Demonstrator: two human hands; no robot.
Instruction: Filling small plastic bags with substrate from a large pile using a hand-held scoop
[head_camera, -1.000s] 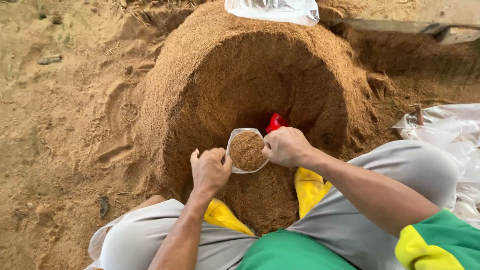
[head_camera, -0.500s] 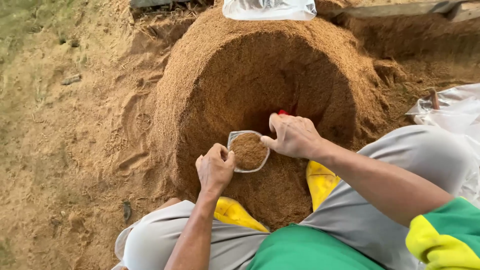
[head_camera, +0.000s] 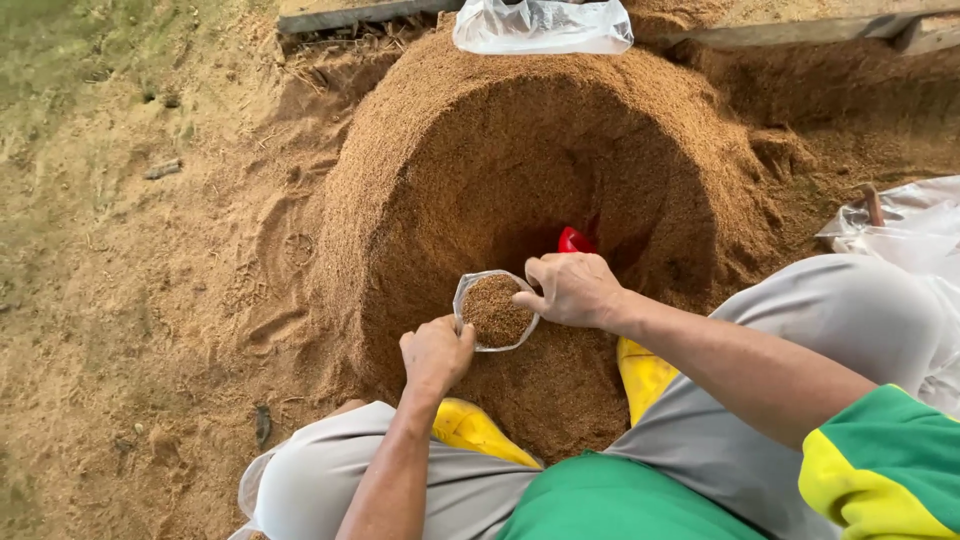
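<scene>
Both hands steady since before, left hand (head_camera: 436, 352) and right hand (head_camera: 570, 290) pinching bag (head_camera: 494, 310) rim

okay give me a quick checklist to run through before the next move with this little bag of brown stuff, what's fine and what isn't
1. Bag mouth open: ok. The small clear bag is spread wide, with brown material up near its rim.
2. Both hands on the bag: ok. The left hand grips its near edge, the right hand its far edge.
3. Bag upright: ok. Its opening faces up inside the hollow of the brown mound.
4. Red scoop within reach: ok, lying just behind the right hand, mostly hidden.
5. Bag full enough: cannot tell; its depth is hidden.
6. Spare clear bags at hand: ok, lying on top of the mound.
</scene>
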